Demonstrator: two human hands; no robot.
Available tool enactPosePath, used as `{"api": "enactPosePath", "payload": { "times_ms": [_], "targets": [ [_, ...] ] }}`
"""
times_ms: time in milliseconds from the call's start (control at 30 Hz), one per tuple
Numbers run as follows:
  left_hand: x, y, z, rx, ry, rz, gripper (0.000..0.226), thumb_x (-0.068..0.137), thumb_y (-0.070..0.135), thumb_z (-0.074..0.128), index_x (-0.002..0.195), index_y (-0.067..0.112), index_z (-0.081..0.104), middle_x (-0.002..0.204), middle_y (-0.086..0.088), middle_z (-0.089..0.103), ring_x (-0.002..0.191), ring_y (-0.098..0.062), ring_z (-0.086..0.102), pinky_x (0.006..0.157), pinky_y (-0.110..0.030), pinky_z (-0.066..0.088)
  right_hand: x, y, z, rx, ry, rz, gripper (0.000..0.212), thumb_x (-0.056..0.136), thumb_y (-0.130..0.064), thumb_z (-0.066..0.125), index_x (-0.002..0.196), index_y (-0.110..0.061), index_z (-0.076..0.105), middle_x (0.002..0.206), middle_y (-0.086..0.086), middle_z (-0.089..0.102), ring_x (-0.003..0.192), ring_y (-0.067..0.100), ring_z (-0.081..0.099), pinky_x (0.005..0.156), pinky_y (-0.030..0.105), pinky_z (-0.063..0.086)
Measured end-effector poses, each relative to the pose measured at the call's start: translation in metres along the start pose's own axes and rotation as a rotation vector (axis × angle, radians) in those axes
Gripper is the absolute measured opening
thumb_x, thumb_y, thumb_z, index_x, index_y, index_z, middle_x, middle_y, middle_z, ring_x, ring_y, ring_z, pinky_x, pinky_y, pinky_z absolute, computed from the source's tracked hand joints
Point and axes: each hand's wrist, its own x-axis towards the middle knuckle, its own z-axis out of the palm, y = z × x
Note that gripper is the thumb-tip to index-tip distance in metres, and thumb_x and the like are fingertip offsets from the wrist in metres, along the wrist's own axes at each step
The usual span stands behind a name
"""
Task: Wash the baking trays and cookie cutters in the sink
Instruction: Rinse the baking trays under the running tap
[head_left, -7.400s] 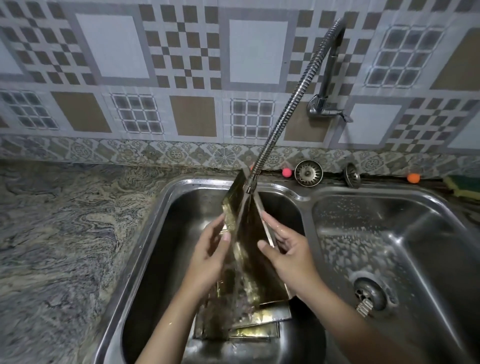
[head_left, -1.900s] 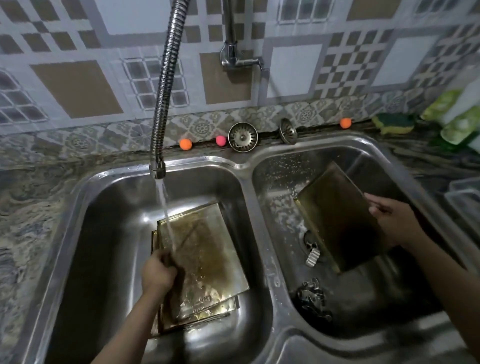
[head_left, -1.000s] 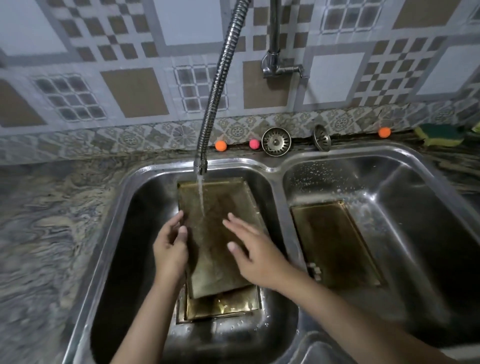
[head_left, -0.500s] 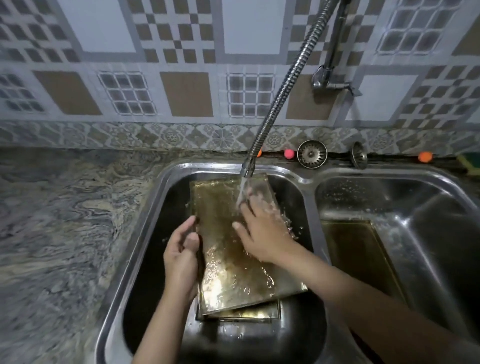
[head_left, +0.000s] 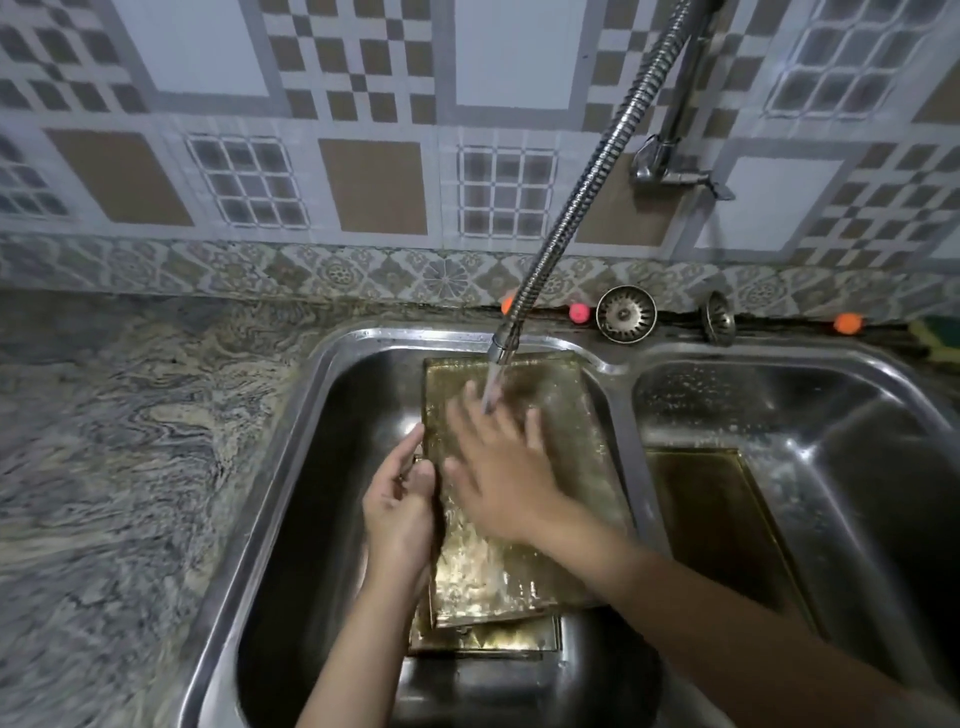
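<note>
A gold-coloured baking tray (head_left: 576, 467) leans tilted in the left basin (head_left: 322, 441) of the steel double sink, under running water from the flexible tap hose (head_left: 582, 182). My left hand (head_left: 400, 509) grips its left edge. My right hand (head_left: 498, 467) lies flat on the tray's wet face, fingers spread, blurred by motion. Another tray (head_left: 488, 636) lies under it on the basin floor. A further tray (head_left: 717, 525) lies flat in the right basin (head_left: 831, 415). No cookie cutters are visible.
Behind the sink on the ledge stand two metal drain strainers (head_left: 626, 314), small orange and pink balls (head_left: 847, 322), and a sponge (head_left: 935, 338) at the far right. A marbled stone counter (head_left: 130, 441) spreads to the left. The tiled wall carries the tap (head_left: 670, 161).
My right hand has slid down and to the left across the tray's face, out of the water stream. My left hand keeps its grip on the tray's left edge.
</note>
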Motion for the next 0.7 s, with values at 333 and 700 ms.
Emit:
{"api": "enactPosePath", "payload": {
  "times_ms": [333, 700],
  "targets": [
    [-0.001, 0.003, 0.003, -0.059, -0.019, -0.048, 0.04, 0.093, -0.007, 0.049, 0.121, 0.018, 0.062, 0.112, 0.002, 0.066, 0.104, -0.012, 0.061, 0.102, -0.034, 0.045, 0.013, 0.008, 0.0, -0.002, 0.042, 0.079, 0.062, 0.099, -0.048, 0.023, 0.153, -0.024, 0.004, 0.159, 0.0, -0.017, 0.146, 0.029, -0.015, 0.11, 0.058, -0.015],
    [-0.003, 0.012, -0.009, 0.039, 0.052, 0.082, 0.04, 0.092, -0.005, 0.052, 0.111, 0.028, 0.064, 0.113, 0.005, 0.067, 0.102, -0.005, 0.063, 0.095, -0.026, 0.047, 0.01, -0.005, 0.012, 0.263, 0.08, 0.025, 0.066, 0.1, -0.047, 0.028, 0.152, -0.024, -0.005, 0.157, 0.0, -0.019, 0.145, 0.022, -0.018, 0.115, 0.049, -0.015]
  ]
}}
